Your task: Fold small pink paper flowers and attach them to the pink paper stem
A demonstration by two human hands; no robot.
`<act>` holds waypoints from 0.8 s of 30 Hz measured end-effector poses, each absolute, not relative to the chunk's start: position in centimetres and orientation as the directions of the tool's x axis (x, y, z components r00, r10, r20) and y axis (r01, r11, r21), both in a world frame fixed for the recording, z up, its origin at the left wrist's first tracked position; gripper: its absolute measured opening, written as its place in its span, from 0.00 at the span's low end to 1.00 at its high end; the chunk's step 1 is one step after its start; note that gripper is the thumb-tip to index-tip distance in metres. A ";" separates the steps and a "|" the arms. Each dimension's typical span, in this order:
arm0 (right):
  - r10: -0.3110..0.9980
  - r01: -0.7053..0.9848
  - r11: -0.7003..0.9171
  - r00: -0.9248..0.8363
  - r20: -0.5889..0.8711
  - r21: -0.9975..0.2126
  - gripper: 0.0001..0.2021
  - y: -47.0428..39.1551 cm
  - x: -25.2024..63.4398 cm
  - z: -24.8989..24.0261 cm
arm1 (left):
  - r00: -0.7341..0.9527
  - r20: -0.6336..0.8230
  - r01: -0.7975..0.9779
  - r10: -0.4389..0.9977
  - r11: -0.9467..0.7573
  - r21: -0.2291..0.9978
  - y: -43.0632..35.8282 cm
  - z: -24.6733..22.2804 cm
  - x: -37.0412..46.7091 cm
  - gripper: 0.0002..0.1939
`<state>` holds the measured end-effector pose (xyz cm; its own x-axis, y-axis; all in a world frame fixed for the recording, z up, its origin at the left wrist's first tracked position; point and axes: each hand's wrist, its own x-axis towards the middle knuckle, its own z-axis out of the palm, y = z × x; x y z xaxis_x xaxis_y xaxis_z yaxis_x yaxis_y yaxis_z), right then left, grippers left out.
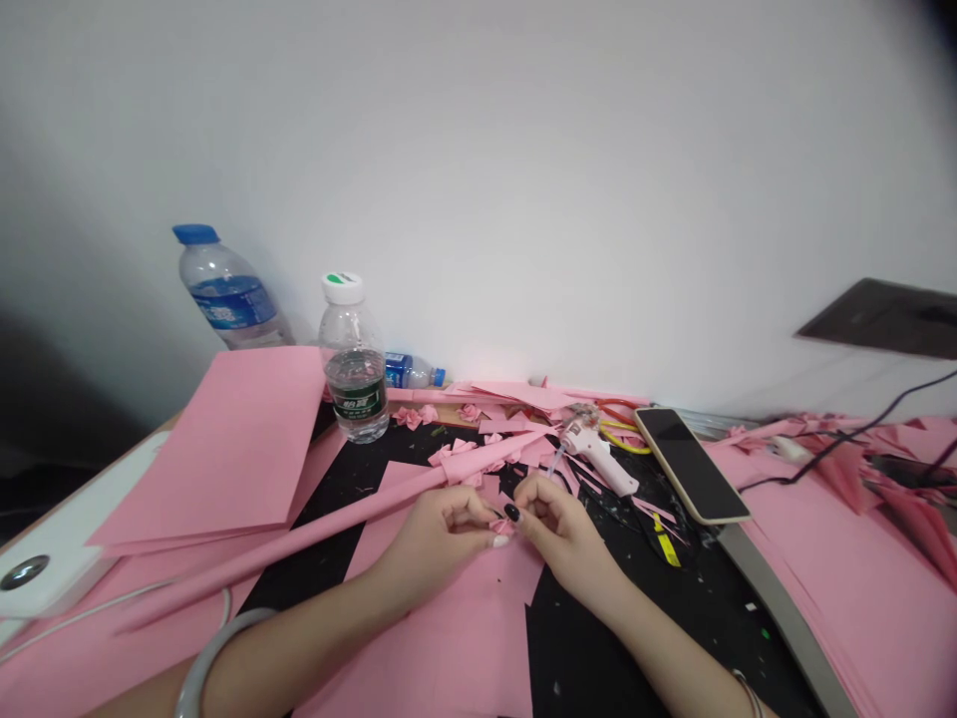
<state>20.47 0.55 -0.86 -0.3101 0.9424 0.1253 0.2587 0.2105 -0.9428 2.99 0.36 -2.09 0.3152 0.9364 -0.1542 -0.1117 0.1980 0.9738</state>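
Between my fingertips is a small folded pink paper piece (501,527), low over the pink sheets (464,638). My left hand (438,538) pinches it from the left, thumb and fingers closed. From the right, my right hand (560,529) grips its other side, with a dark-nailed thumb against it. Just beyond my hands lie a long rolled pink paper tube (314,536), several small folded pink pieces (441,454) and a white glue gun (602,457).
Two bottles, one with a white cap (356,384) and one with a blue cap (231,299), stand at the left. A phone (692,466) lies right of the glue gun. Pink sheets (859,568) cover the right side. A yellow tag (664,541) lies on the black mat (598,658).
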 end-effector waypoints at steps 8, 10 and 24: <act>0.930 0.273 0.180 -0.361 0.073 -0.945 0.11 0.7 20.7 -0.8 | 0.354 -0.099 -0.034 0.930 0.119 0.992 0.1 -2.1 3.0 0.02; 0.940 0.324 0.235 -0.316 0.130 -0.916 0.07 0.6 20.8 -0.9 | 0.329 -0.129 -0.080 0.935 0.164 0.983 0.2 -1.9 3.0 0.04; 0.740 0.576 0.667 -0.437 0.512 -0.473 0.13 0.3 21.4 -1.1 | 0.185 -0.176 -0.113 0.967 0.199 0.973 0.6 -1.4 2.9 0.05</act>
<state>21.36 0.32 -1.05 -0.4366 0.7398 0.5119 0.5756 0.6671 -0.4730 2.94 0.60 -1.41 0.1852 0.9669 -0.1757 -0.1134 0.1987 0.9735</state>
